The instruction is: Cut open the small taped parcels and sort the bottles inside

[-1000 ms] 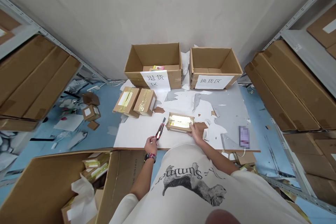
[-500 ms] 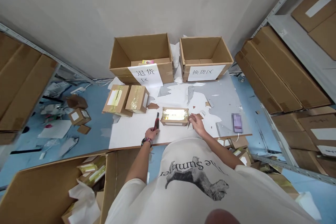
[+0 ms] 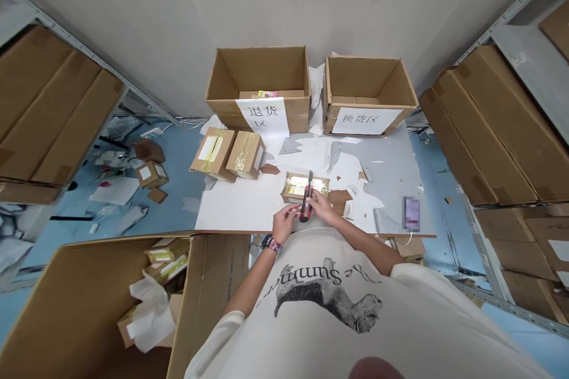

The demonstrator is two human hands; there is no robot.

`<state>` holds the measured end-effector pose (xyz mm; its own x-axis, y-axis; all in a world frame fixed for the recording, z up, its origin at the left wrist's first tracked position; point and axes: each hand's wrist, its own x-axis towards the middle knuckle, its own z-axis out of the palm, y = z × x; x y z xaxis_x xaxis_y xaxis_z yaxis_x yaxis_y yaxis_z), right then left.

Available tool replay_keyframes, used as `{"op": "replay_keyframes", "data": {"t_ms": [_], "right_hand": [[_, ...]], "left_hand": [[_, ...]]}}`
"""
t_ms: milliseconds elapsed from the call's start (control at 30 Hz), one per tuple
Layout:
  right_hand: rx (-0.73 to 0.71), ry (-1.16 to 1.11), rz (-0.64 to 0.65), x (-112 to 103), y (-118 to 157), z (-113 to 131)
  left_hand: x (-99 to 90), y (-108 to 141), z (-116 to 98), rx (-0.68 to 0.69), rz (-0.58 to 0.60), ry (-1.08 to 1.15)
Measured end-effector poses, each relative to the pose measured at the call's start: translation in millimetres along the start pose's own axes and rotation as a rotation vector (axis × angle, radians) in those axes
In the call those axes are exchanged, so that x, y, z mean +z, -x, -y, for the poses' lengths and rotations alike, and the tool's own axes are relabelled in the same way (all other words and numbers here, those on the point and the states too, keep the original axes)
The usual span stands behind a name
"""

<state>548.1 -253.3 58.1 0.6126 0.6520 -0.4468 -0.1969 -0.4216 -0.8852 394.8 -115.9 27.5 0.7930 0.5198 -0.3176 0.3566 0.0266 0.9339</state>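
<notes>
A red and black utility knife (image 3: pixel 306 204) stands out in front of me, its tip pointing away over a small taped cardboard box (image 3: pixel 291 180). My right hand (image 3: pixel 322 207) is closed around the knife from the right side. From the left, my left hand (image 3: pixel 283 225) reaches in with its fingers stretched out to the knife's handle; whether they touch it is hard to make out. The box lies on the white-topped table (image 3: pixel 240 210), with a shiny tape strip and a label on top. Knife and fingers cover part of its front.
Two taped boxes, one (image 3: pixel 213 154) beside another (image 3: pixel 246 155), stand at the left. Behind are two large open cartons, left (image 3: pixel 297 115) and right (image 3: pixel 329 121), with paper signs. A blurred-out phone (image 3: pixel 411 213) lies right. A big carton (image 3: pixel 213 284) holds parcels at lower left.
The utility knife has gone from my left hand at the box's left side into my right hand in front of the box. My hands have come together, and the view has shifted.
</notes>
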Motion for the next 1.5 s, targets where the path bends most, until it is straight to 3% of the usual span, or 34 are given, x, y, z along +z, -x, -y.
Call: {"op": "replay_keyframes", "data": {"t_ms": [100, 200, 267, 333, 467, 700, 1100, 1333, 1400, 1500], "right_hand": [[0.009, 0.066, -0.062, -7.5, -3.1, 10.1], [0.036, 0.105, -0.073, -21.6, -5.2, 25.2], [-0.001, 0.256, -0.071, -32.3, -6.8, 37.8], [-0.123, 0.498, -0.039, -41.9, -8.9, 50.6], [-0.299, 0.968, 0.093, -50.1, -13.5, 71.1], [-0.345, 1.415, 0.269, -43.4, -26.2, 82.5], [-0.4, 1.499, 0.348, -41.6, -38.1, 74.3], [-0.381, 1.525, 0.413, -30.4, -47.0, 91.7], [-0.37, 1.537, 0.423, -36.0, -45.5, 93.8], [-0.348, 1.541, 0.393, -61.9, -32.3, 86.3]], "left_hand": [[-16.6, -11.7, -5.9, -0.034, -0.083, -0.071], [-34.4, -34.2, -8.1, 0.1, -0.208, -0.179], [-43.1, -54.1, -9.9, 0.143, -0.237, -0.248], [-47.5, -75.2, -11.5, 0.094, -0.228, -0.258], [-43.9, -106.4, -9.6, -0.086, -0.259, -0.165], [-29.6, -110.1, 7.8, -0.112, -0.313, -0.218], [-27.0, -102.4, 14.3, -0.174, -0.316, -0.11], [-26.6, -106.0, 12.6, -0.185, -0.317, -0.155], [-26.8, -105.2, 12.0, -0.174, -0.331, -0.211], [-26.9, -102.8, 11.9, -0.137, -0.342, -0.284]]}}
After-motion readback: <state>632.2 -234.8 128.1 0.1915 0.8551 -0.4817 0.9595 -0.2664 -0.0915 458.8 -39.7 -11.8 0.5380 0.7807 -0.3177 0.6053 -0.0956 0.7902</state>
